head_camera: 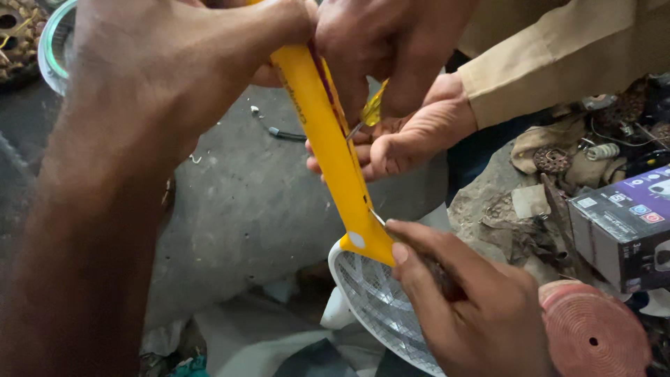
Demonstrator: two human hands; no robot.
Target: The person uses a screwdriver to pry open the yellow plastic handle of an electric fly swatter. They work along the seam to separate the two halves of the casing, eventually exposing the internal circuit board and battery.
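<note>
Now | racket (333, 150): light, stiff plastic handle, fragile mesh head, hangs head-down above floor | left hand (167, 63) clenched on handle top | right hand (460, 300) pinches thin tool at neck | safest hold: handle

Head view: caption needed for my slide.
Left hand grips yellow plastic mesh-racket handle; right hand holds thin metal tool against its seam.

A dark printed carton (621, 227) sits at the right edge of the grey floor (251, 202) above a pink ribbed disc (593, 331), with rusty scrap parts (558, 159) behind and a black cable piece (285, 132) lying mid-floor.
</note>
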